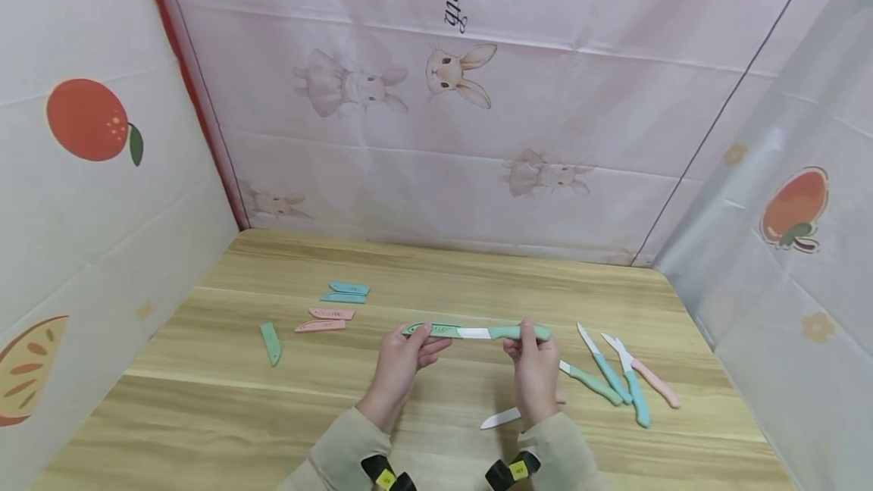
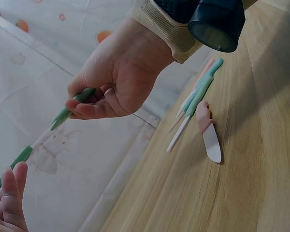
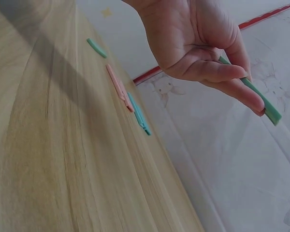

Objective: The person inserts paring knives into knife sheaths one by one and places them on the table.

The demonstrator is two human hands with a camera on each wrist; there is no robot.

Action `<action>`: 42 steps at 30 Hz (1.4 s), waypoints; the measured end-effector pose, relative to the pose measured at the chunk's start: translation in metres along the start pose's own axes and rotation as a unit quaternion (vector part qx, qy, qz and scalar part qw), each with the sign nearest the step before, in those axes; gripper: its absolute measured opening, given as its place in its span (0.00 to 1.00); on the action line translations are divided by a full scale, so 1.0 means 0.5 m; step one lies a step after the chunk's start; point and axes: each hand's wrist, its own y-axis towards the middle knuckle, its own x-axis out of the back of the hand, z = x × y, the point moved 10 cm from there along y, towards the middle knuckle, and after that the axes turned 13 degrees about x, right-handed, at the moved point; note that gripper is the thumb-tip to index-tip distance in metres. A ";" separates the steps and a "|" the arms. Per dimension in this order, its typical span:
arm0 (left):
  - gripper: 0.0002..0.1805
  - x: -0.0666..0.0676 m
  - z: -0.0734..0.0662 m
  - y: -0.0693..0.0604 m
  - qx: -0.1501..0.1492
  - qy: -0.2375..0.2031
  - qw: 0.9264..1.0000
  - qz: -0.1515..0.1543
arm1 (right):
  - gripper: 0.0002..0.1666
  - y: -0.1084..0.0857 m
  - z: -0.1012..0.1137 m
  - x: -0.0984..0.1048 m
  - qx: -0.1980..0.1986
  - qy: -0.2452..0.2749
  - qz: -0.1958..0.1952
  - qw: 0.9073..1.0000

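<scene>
One green-handled knife (image 1: pixel 508 333) is held raised over the wooden tabletop (image 1: pixel 204 400), level and crosswise, between two hands. Its handle is pinched between thumb and fingers of the right hand (image 1: pixel 535 370); one green sheath (image 1: pixel 443 330), into which the blade is partly slid, is pinched in the left hand (image 1: pixel 398 362). Both grips are closed down to the thickness of what is held, and a short stretch of white blade is left showing between sheath and handle. Beneath the right hand, one pink-handled knife (image 2: pixel 209 133) is laid, partly hidden in the head view. To the right, four more are grouped: one with a green handle (image 1: pixel 595 385), two with blue handles (image 1: pixel 611 377) and one with a pink handle (image 1: pixel 656 383), the last overlapped at the blade with a blue one. To the left, five sheaths are counted: one green (image 1: pixel 270 343), two pink (image 1: pixel 320 326) and two blue (image 1: pixel 349 288), the blue pair being placed nearest the rear edge. A broad band of bare wood is seen between the held knife and that edge, where the tabletop is met by a rabbit-printed curtain (image 1: pixel 409 195); printed side sheets (image 1: pixel 123 264) are hung along the left and right edges.
</scene>
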 end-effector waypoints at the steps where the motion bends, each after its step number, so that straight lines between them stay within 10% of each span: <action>1: 0.16 0.000 0.001 0.001 0.000 -0.001 1.000 -0.001 | 0.16 0.000 0.001 0.000 0.001 0.002 -0.002 1.000; 42: 0.14 -0.008 0.020 0.002 0.012 -0.020 1.000 -0.015 | 0.13 -0.023 -0.016 -0.006 -0.007 0.014 -0.013 1.000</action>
